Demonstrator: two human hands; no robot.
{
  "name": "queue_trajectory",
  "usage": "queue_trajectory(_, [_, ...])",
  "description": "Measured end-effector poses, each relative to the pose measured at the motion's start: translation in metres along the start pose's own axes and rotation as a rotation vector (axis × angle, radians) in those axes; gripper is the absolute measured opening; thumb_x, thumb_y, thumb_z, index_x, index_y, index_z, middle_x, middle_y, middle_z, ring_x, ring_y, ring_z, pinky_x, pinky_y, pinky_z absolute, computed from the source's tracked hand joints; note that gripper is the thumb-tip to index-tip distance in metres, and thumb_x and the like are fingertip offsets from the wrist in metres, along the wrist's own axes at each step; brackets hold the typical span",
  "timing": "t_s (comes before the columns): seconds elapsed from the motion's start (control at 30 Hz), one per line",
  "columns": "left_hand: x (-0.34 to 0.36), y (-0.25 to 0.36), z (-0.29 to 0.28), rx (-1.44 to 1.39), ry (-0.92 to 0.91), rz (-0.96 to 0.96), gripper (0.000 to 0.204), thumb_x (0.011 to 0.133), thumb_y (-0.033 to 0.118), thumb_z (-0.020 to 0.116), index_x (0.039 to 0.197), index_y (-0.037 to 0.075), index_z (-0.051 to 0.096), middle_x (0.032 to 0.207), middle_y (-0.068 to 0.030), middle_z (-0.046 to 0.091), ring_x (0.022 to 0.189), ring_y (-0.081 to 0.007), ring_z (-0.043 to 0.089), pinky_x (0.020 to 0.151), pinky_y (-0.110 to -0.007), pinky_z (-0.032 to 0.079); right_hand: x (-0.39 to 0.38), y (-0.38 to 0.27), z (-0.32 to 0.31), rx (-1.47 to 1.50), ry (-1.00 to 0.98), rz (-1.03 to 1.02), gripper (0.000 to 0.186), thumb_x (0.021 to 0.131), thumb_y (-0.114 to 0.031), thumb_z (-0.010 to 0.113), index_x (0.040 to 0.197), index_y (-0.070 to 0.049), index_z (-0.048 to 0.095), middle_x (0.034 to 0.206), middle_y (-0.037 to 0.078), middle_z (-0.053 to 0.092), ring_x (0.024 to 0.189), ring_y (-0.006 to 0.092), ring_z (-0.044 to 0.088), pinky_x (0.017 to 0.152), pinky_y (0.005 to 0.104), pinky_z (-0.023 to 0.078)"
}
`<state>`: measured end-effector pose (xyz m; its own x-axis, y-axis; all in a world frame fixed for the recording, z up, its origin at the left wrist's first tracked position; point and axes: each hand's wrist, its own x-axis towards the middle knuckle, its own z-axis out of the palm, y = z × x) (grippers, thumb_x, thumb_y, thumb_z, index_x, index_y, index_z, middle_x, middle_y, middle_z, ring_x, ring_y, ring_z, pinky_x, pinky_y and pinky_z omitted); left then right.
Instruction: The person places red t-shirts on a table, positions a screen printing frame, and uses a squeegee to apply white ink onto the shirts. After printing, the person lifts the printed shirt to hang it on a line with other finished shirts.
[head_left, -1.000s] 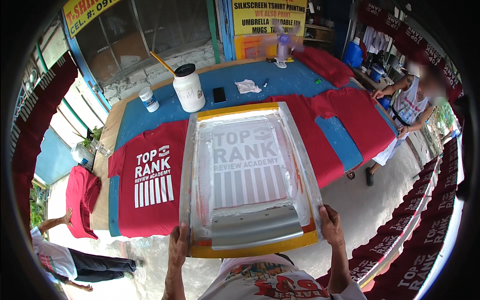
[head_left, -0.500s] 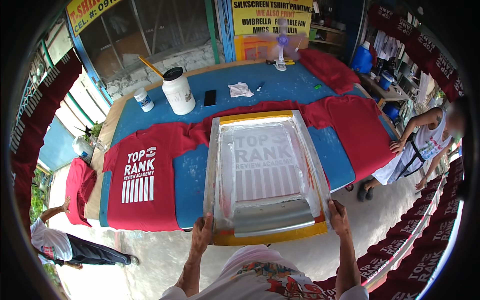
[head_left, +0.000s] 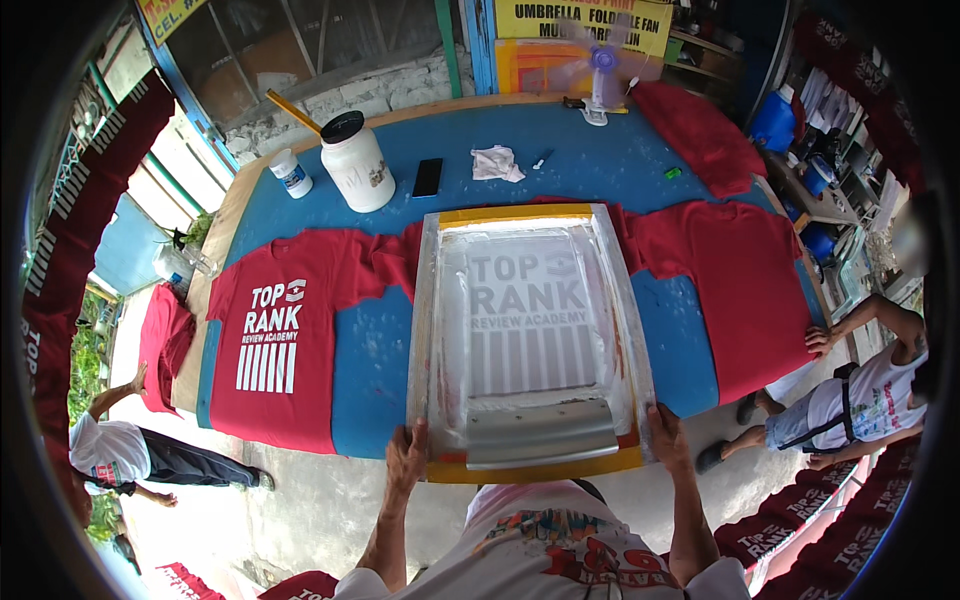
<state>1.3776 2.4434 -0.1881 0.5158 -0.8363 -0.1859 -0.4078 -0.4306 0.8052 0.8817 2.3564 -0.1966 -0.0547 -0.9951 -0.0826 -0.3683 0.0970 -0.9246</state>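
My left hand [head_left: 406, 454] is closed around the near left corner of a silkscreen frame [head_left: 633, 360]. On the frame's right side, my right hand [head_left: 668, 438] grips it near the same end. Pale lettering and stripes show on the mesh [head_left: 535, 345], which has white ink smears along its borders. Across the near end of the frame lies a squeegee [head_left: 541, 434] with a metal holder, touched by neither hand. The frame covers most of a middle red shirt. To its left, a red shirt [head_left: 320, 330] bears a white print; a plain red shirt [head_left: 740, 290] lies to the right.
Toward the back of the blue table [head_left: 490, 130] stand a big white jar [head_left: 358, 175], a small tub [head_left: 291, 175], a phone [head_left: 427, 178], a crumpled cloth [head_left: 497, 163] and a fan [head_left: 602, 85]. People stand at left [head_left: 115, 445] and right [head_left: 845, 400], the right one touching a shirt.
The view has shifted, with the table's back items higher in the picture. The frame sits a little straighter, still in both hands. The person at right has moved lower in the picture.
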Motion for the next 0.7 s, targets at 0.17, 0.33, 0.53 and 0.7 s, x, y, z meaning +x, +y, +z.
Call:
queue_trajectory(0.17, [-0.004, -0.012, 0.023, 0.244, 0.148, 0.196, 0.067, 0.109, 0.058, 0.061, 0.097, -0.007, 0.069, 0.092, -0.0292, 0.064, 0.102, -0.0427, 0.055, 0.094, -0.054, 0.047, 0.01, 0.002, -0.01, -0.035, -0.065, -0.058, 0.035, 0.115, -0.027, 0.059, 0.13, 0.003, 0.07, 0.119, 0.019, 0.074, 0.106, 0.0281, 0.066, 0.101, 0.041, 0.052])
queue_trajectory(0.33, [-0.013, -0.013, 0.03, 0.237, 0.141, 0.096, 0.067, 0.104, 0.06, 0.067, 0.101, -0.007, 0.071, 0.114, -0.0293, 0.061, 0.113, -0.0433, 0.05, 0.106, -0.057, 0.04, 0.017, 0.015, -0.018, -0.24, -0.059, -0.106, 0.029, 0.112, -0.022, 0.062, 0.126, 0.002, 0.069, 0.114, 0.028, 0.071, 0.106, 0.0434, 0.068, 0.097, 0.0481, 0.053])
queue_trajectory(0.53, [-0.018, 0.001, 0.028, 0.288, 0.143, 0.098, 0.063, 0.106, 0.056, 0.065, 0.111, -0.006, 0.074, 0.118, -0.0307, 0.065, 0.117, -0.0463, 0.056, 0.107, -0.056, 0.044, 0.026, 0.045, -0.017, -0.402, -0.058, -0.341, 0.026, 0.11, -0.021, 0.063, 0.121, 0.002, 0.069, 0.11, 0.03, 0.069, 0.106, 0.0488, 0.067, 0.094, 0.0529, 0.053])
queue_trajectory(0.7, [-0.016, 0.009, 0.024, 0.355, 0.118, 0.089, 0.056, 0.108, 0.05, 0.065, 0.114, -0.004, 0.075, 0.119, -0.0298, 0.069, 0.116, -0.0468, 0.064, 0.105, -0.052, 0.05, 0.025, 0.034, -0.021, -0.36, -0.101, -0.169, 0.029, 0.11, -0.023, 0.064, 0.12, 0.003, 0.069, 0.111, 0.031, 0.068, 0.105, 0.0497, 0.067, 0.093, 0.0532, 0.053])
